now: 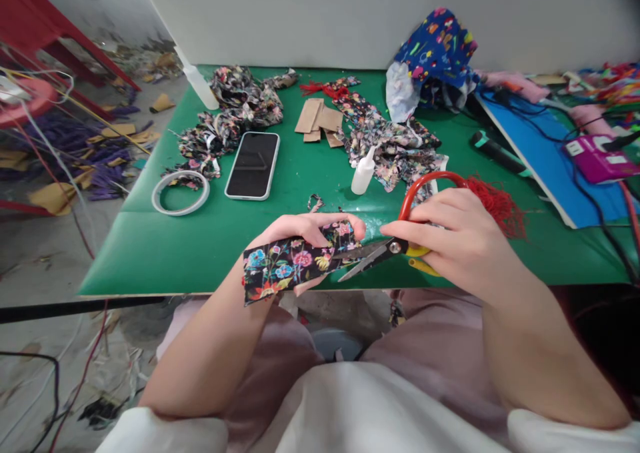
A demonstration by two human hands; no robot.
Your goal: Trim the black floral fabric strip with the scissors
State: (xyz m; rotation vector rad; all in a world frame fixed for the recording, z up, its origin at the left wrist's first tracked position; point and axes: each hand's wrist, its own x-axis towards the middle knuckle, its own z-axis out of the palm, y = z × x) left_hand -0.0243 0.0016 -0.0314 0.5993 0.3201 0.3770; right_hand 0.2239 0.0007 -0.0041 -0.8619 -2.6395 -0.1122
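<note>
My left hand is closed on a black strip of floral fabric near the table's front edge, thumb on top. In my right hand is a pair of scissors with one red handle and one yellow handle. The blades are parted and point left, at the right end of the fabric strip; one blade lies against it. Just beyond my hands stands a small white bottle. Red threads lie past my right hand.
On the green table are a tape roll, a phone, crumpled floral fabric, brown card pieces, another bottle, blue fabric, a cutter and a blue board with cables.
</note>
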